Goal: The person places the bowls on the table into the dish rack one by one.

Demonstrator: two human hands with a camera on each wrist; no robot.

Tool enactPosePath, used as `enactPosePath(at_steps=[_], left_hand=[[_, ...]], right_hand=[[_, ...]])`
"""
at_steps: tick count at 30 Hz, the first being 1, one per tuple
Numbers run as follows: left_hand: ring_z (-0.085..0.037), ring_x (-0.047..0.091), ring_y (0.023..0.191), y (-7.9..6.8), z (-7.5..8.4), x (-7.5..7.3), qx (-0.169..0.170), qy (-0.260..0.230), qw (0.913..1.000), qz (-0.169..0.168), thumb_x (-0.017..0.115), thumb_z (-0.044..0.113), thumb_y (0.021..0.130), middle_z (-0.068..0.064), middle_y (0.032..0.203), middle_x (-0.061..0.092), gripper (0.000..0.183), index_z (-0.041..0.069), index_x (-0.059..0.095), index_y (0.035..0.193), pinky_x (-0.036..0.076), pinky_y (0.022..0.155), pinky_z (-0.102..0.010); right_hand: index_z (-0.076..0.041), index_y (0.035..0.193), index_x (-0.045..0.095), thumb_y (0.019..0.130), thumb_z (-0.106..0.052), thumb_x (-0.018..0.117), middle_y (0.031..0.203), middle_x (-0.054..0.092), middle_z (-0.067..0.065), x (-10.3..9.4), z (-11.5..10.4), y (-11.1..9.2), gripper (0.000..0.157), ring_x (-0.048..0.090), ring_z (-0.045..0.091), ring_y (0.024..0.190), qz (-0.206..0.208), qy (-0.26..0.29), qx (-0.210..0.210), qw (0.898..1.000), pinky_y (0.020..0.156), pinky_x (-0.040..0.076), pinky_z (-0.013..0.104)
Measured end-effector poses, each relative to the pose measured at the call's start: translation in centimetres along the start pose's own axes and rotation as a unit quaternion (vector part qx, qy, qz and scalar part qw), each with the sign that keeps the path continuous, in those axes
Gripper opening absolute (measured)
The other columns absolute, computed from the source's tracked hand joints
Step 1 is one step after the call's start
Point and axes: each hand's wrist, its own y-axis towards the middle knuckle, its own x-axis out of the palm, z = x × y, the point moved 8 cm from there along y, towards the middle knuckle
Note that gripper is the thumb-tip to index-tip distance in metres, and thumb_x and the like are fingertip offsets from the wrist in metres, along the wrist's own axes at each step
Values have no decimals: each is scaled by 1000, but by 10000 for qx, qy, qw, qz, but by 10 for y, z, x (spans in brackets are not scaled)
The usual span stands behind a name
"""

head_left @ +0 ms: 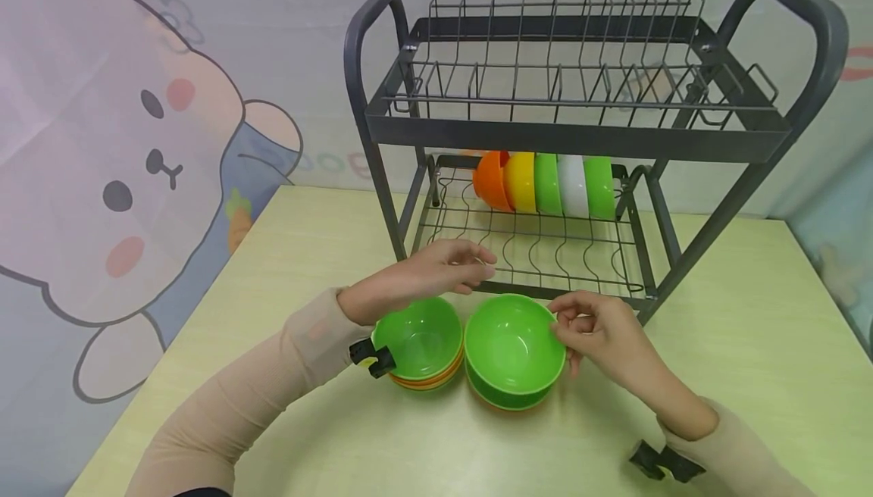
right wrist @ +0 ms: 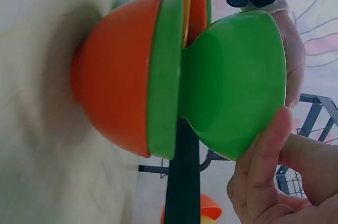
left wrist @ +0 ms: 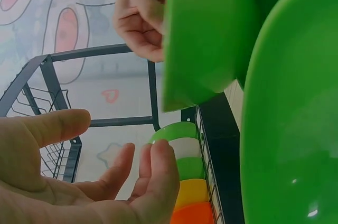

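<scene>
My right hand (head_left: 603, 330) pinches the rim of a green bowl (head_left: 514, 345) between thumb and fingers. In the right wrist view this bowl (right wrist: 237, 76) is raised above a stack, an orange bowl (right wrist: 119, 76) with a green bowl (right wrist: 166, 76) nested in it. Beside it on the left stands another stack, topped by a green bowl (head_left: 419, 338) with orange edges beneath. My left hand (head_left: 436, 270) hovers over the far side of these stacks. Its fingers are loosely bent and hold nothing, as the left wrist view shows, with thumb and fingers apart.
Behind the bowls stands a dark two-tier dish rack (head_left: 573, 137). Its lower wire shelf holds a row of bowls on edge: orange (head_left: 491, 181), yellow (head_left: 520, 182), green (head_left: 547, 185), white (head_left: 573, 186) and green (head_left: 600, 188). Everything stands on a pale table (head_left: 327, 436).
</scene>
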Motion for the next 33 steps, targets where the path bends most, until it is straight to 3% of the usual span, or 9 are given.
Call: enactPosePath(at_steps=[8,13,17,22,28,33], left_hand=[[-29,60,118,-1,-2,4,2,-166,9995,-254,53,24,105,-19,138,55,46,-3,47,142,53,96,-33],[-24,64,114,-2,-3,7,-30,-167,9989,-434,47,34,107,-14,132,61,51,-1,47,143,52,97,-34],[-24,66,111,-2,-2,11,25,-488,9963,-708,42,35,108,-12,123,66,50,0,49,142,52,97,-35],[-27,66,110,-1,-5,15,-43,-936,9912,-939,39,35,109,-16,119,67,51,-1,48,143,53,96,-36],[-32,63,116,-2,-7,21,-138,-1427,9823,-1207,37,33,110,-22,130,61,51,-4,47,144,53,96,-38],[-35,59,122,-3,-3,26,-9,-1799,9727,-1467,36,28,110,-23,137,56,49,-4,43,146,52,98,-40]], right_hand=[[15,112,60,90,10,65,84,60,18,-10,-13,1,23,60,22,46,237,280,28,9993,48,56,34],[15,112,60,92,8,65,85,62,19,-16,-19,1,22,60,22,47,367,385,-69,9986,46,56,33],[15,112,61,93,7,64,84,62,19,-21,-23,2,21,60,21,46,508,349,-240,9978,45,54,31],[14,114,61,93,6,64,84,61,19,-26,-26,3,22,60,21,46,681,361,-273,9966,46,54,29],[13,113,61,93,6,64,86,61,19,-30,-27,4,22,60,23,47,765,476,-251,9956,48,55,31],[13,114,61,93,6,64,87,62,17,-34,-28,4,22,60,23,47,824,546,-248,9948,48,56,31]])
